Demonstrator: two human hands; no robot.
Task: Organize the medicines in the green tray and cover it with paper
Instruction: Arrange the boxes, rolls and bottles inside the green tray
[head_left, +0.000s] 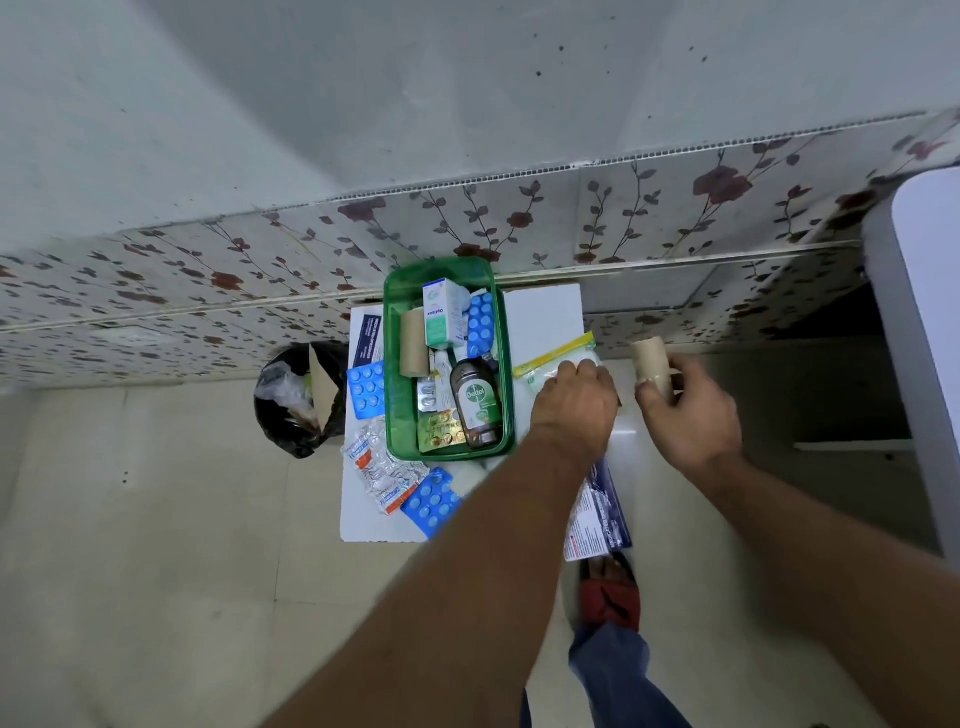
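A green tray (396, 395) stands on a small white table (540, 317). Inside it lie a brown Dettol bottle (475, 405), a white-green box (441, 314), a tan bandage roll (414, 343), a blue blister pack (480, 322) and foil strips. My left hand (574, 408) rests right of the tray, fingers closed on a clear zip bag (553, 356) with a yellow-green strip. Off the table's right edge, my right hand (691, 410) holds a second tan bandage roll (652, 364). Loose blue blister packs (366, 387) and silver strips (379, 470) lie left of and in front of the tray.
A black-lined waste bin (296, 397) stands on the floor left of the table. A printed blue-white packet (597, 512) hangs over the table's front right corner. A floral-tiled wall runs behind, and white furniture (919, 322) stands at the right. My foot (610, 587) is below.
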